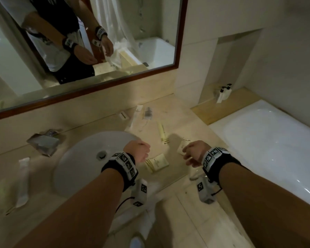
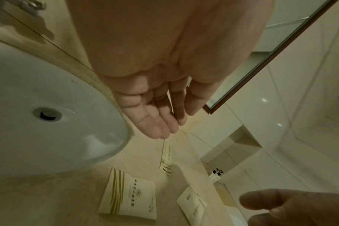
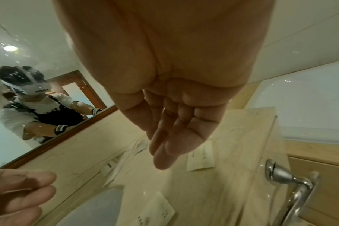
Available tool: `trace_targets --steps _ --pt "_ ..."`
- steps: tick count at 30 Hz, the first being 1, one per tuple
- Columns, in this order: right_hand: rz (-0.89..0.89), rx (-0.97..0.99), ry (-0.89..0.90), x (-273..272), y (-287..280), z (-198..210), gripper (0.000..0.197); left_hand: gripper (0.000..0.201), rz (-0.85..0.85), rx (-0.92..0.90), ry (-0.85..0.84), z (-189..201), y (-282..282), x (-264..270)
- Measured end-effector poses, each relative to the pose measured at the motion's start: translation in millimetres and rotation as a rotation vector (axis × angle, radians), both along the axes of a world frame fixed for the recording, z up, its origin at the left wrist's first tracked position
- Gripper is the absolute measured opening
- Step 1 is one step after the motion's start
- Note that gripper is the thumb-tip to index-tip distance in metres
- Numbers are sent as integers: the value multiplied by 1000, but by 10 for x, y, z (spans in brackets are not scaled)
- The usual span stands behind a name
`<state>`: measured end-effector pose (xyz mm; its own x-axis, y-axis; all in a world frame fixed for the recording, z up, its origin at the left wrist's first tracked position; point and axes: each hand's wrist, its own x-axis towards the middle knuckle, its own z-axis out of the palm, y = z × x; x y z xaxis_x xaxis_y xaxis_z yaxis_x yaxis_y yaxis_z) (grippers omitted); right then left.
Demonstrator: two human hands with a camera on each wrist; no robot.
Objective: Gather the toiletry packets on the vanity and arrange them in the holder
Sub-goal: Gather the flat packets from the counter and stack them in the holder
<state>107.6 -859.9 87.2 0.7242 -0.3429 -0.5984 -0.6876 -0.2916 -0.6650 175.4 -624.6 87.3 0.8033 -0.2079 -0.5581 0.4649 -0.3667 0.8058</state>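
Cream toiletry packets lie scattered on the beige vanity top (image 1: pixel 175 122). A square striped packet (image 1: pixel 157 162) sits between my hands, also seen in the left wrist view (image 2: pixel 130 197). A second flat packet (image 1: pixel 182 146) lies just beyond my right hand (image 1: pixel 193 154). A long yellow packet (image 1: pixel 163 132) and a small packet (image 1: pixel 123 115) lie farther back, near a small clear item (image 1: pixel 148 113) that may be the holder. A long white packet (image 1: pixel 23 181) rests left of the sink. My left hand (image 1: pixel 138 151) hovers over the sink rim. Both hands hang loosely above the counter, holding nothing.
The white oval sink (image 1: pixel 75 158) fills the left part of the counter, with a faucet (image 1: pixel 43 142) behind it. A wood-framed mirror (image 1: pixel 97 90) runs along the back wall. A white bathtub (image 1: pixel 267 140) borders the right, with pump bottles (image 1: pixel 224 93) in its corner.
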Motion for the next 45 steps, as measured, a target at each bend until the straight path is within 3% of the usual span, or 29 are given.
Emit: trace_targets --steps 10,15,19,23,27,31,36,45 --pt "-101 -98 117 100 -420 -366 29 18 -113 180 16 -560 -167 308" --pt "-129 -85 147 166 -444 -460 29 11 -129 167 -1 -428 -228 297" --pt "-154 -73 171 183 -458 -536 29 7 -126 171 30 -567 -224 393" --pt "-183 -80 193 178 -438 -623 28 13 -247 274 -39 -806 -191 465" --pt "-227 -83 188 152 -391 -709 29 18 -455 500 -162 -951 -243 500" --pt "-269 -69 166 112 -275 -692 18 44 -586 558 -205 -1139 -349 521" --pt "-327 -36 120 41 -187 -723 19 52 -738 755 -319 -1316 -418 464" --pt "-283 -7 149 98 -314 -874 21 52 -718 765 -305 -1456 -516 510"
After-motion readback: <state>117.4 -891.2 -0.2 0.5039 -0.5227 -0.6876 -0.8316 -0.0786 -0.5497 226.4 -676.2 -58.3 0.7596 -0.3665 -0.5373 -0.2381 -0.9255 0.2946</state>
